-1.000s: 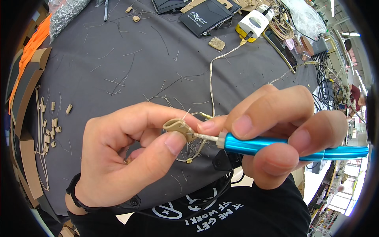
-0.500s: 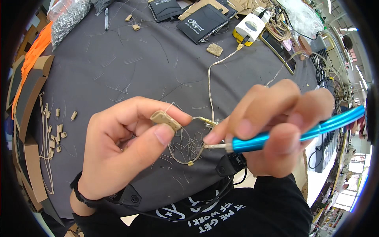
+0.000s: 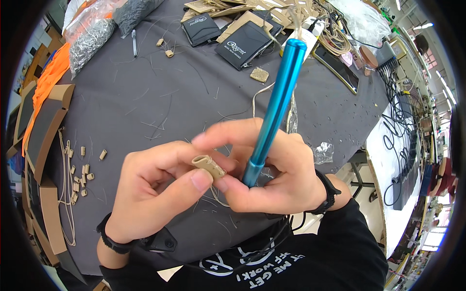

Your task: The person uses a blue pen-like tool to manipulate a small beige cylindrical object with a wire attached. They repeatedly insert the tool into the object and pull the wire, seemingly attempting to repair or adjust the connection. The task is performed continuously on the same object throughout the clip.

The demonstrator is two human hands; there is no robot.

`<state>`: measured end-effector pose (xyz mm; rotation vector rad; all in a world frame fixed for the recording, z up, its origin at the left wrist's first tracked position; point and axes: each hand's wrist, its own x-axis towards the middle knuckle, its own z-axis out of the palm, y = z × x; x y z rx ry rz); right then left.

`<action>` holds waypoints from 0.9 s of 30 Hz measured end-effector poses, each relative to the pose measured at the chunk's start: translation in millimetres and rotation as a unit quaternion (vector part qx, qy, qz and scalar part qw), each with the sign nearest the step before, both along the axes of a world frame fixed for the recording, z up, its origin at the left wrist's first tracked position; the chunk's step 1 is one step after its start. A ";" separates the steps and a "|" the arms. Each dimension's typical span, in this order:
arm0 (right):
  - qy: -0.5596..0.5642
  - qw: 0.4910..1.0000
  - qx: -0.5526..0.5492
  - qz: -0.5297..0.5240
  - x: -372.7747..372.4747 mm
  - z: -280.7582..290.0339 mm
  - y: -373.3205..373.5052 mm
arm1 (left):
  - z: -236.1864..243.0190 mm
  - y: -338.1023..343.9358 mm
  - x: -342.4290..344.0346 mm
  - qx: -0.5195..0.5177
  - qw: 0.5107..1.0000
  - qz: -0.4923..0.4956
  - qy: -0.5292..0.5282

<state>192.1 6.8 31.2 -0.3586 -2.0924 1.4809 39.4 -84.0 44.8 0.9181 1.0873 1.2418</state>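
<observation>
Between thumb and fingers, my left hand (image 3: 145, 186) pinches a small beige rolled tube (image 3: 208, 166) with stitching along its side. One open end of the tube faces up and left. My right hand (image 3: 289, 169) grips a blue metallic pen-shaped tool (image 3: 274, 109), which stands nearly upright with a cord leaving its upper end. The tool's lower end is hidden in the right hand. My right thumb touches the tube's lower right end, while the right index finger reaches over by the left fingertips. A thin pale cord (image 3: 218, 196) shows below the hands.
Several small beige tubes (image 3: 76, 186) and looped cord (image 3: 68, 218) lie left beside brown cardboard (image 3: 48, 194). Farther back are black card holders (image 3: 242, 46), a square beige piece (image 3: 259, 74), a phone (image 3: 335, 69) and coiled cord (image 3: 335, 34). Thread clippings dot the grey cloth (image 3: 145, 97).
My right hand has moved left to the tube, and the blue tool has swung from nearly level to nearly upright. My left hand still holds the tube. The view has shifted slightly.
</observation>
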 end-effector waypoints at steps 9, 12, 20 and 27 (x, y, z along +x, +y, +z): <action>0.049 0.998 -0.037 -0.011 1.2 -12.2 0.0 | 0.5 6.8 -4.7 0.345 0.712 0.163 0.590; 0.060 0.995 -0.085 -0.008 -0.5 -14.8 -0.6 | 1.4 1.2 -1.7 0.376 0.653 0.128 0.645; 0.069 0.991 -0.112 -0.020 0.9 -12.7 -2.0 | -3.2 5.2 0.7 0.377 0.678 0.128 0.618; 0.052 0.998 0.010 -0.028 3.6 -8.4 0.1 | 6.1 -0.6 -7.5 0.006 0.991 0.017 0.135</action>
